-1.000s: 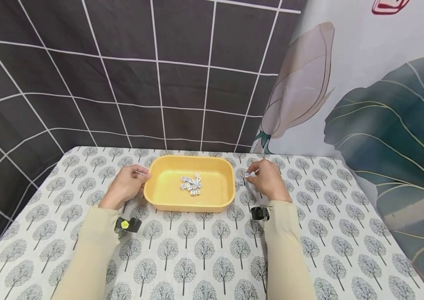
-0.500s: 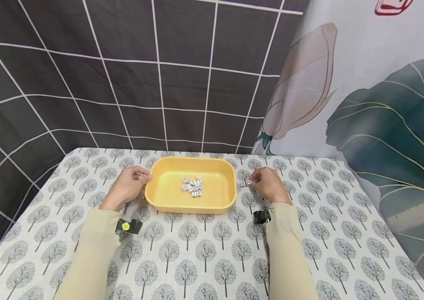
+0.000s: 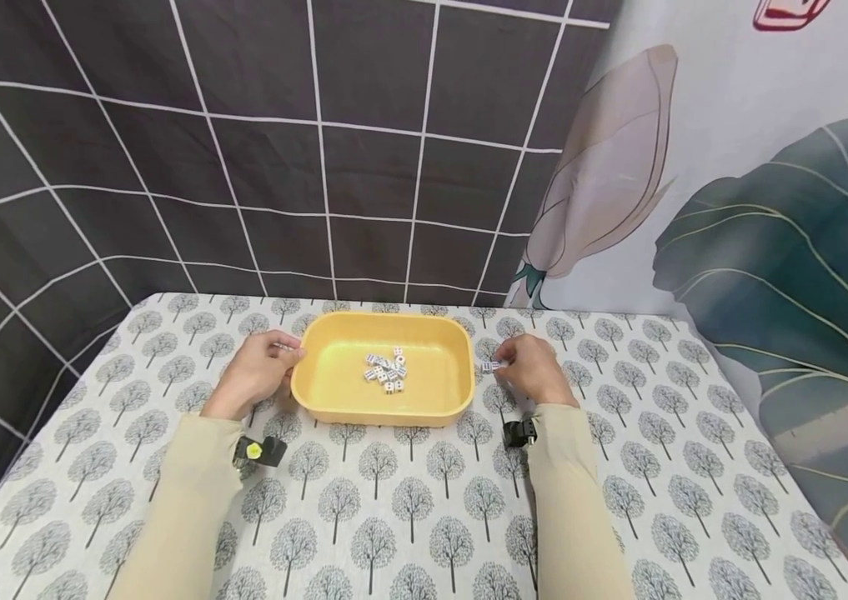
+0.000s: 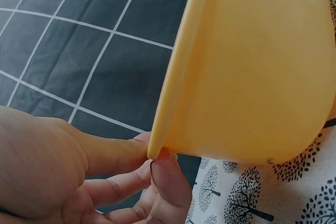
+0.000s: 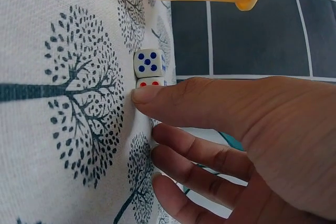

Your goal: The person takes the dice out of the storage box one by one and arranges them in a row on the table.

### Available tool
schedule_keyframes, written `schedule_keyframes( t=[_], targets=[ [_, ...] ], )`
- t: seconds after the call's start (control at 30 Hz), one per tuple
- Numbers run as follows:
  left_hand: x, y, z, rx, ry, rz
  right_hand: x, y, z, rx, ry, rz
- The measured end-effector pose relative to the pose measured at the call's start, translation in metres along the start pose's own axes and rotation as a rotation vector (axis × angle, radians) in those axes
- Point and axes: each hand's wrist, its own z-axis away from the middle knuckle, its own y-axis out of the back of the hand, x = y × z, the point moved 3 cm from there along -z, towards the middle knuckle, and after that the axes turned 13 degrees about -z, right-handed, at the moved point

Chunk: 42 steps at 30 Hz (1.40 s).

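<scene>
My left hand (image 3: pixel 253 372) pinches the left rim of a yellow plastic basin (image 3: pixel 374 417), thumb on one side and a finger on the other in the left wrist view. Inside the basin lies a loose cluster of white dice (image 3: pixel 386 372). Right of the basin, my right hand (image 3: pixel 536 371) holds a white die (image 5: pixel 149 83) with red pips at the cloth, the thumb over its near side. The index finger is hidden behind the thumb. Against that die stands another one (image 5: pixel 148 64) showing five blue pips, on the side toward the basin.
A white cloth (image 3: pixel 408 533) printed with grey trees covers the table. Behind it hangs a dark curtain (image 3: pixel 363 175) with white grid lines. A pale curtain (image 3: pixel 619 275) with large leaf prints hangs at the right. Each wrist wears a black strap camera (image 3: pixel 519 430).
The right hand has lowered its die to the cloth and slid it left against the other die. The left hand stays on the basin's rim.
</scene>
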Motion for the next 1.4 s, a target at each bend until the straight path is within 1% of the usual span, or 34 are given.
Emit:
schedule_keyframes(
  t=[0.2, 0.37, 0.43, 0.47, 0.63, 0.77, 0.93, 1.1, 1.27, 1.4],
  targets=[
    [0.001, -0.001, 0.000, 0.007, 0.001, -0.013, 0.002, -0.001, 0.000, -0.010, -0.002, -0.006],
    [0.000, -0.002, 0.002, -0.011, -0.008, -0.002, 0.001, -0.001, 0.005, -0.043, -0.070, -0.057],
    [-0.001, -0.001, 0.004, -0.015, -0.012, 0.004, -0.002, 0.000, 0.006, -0.048, -0.068, -0.070],
    [-0.001, -0.001, 0.004, -0.015, -0.013, 0.006, -0.004, 0.001, 0.005, -0.050, -0.057, -0.079],
    [-0.001, 0.000, 0.004, -0.019, -0.006, 0.018, -0.016, 0.004, 0.006, -0.026, 0.048, -0.053],
    [0.000, -0.001, 0.003, -0.024, -0.007, 0.017, -0.029, 0.005, 0.010, -0.010, 0.075, -0.046],
    [0.001, 0.001, 0.002, -0.022, 0.002, 0.014, -0.045, 0.002, 0.009, 0.010, 0.139, -0.040],
    [0.000, 0.001, 0.002, -0.023, 0.008, 0.014, -0.054, -0.002, 0.010, 0.027, 0.196, -0.018],
    [0.001, -0.001, 0.002, -0.035, 0.006, 0.026, -0.061, -0.002, 0.014, 0.061, 0.228, -0.007],
    [0.001, 0.000, 0.001, -0.027, 0.004, 0.025, -0.068, -0.004, 0.015, 0.062, 0.266, 0.003]
  ],
)
